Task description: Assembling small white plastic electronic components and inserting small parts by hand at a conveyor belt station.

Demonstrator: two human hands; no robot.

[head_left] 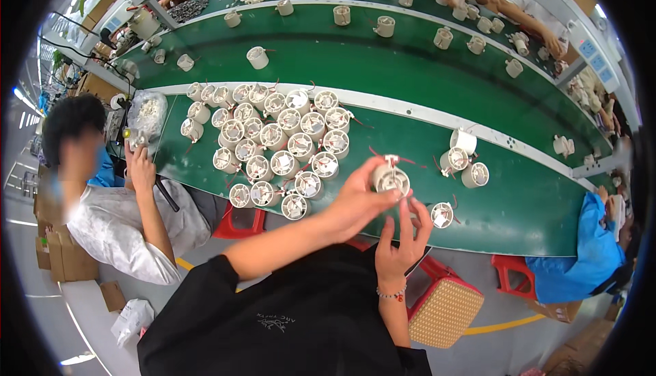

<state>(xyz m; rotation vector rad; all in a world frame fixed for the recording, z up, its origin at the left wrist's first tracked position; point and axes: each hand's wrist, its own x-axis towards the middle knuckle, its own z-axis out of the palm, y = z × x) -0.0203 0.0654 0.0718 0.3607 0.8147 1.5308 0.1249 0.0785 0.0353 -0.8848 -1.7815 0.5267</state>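
Observation:
My left hand grips a white round plastic housing between thumb and fingers, above the green table. Its open, spoked end faces up, and thin red wires stick out at its top. Just below it is my right hand, fingers apart and pointing up, with fingertips at the housing's lower edge; whether they press on it I cannot tell. To the right stands a single similar housing, with a group of three housings beyond it. Left of my hands, many more housings stand close together.
A raised green conveyor with a white rail runs behind the table, carrying scattered housings. A co-worker sits at the left beside a clear plastic bag. Other people's hands work across the far side. A woven-topped stool stands at lower right.

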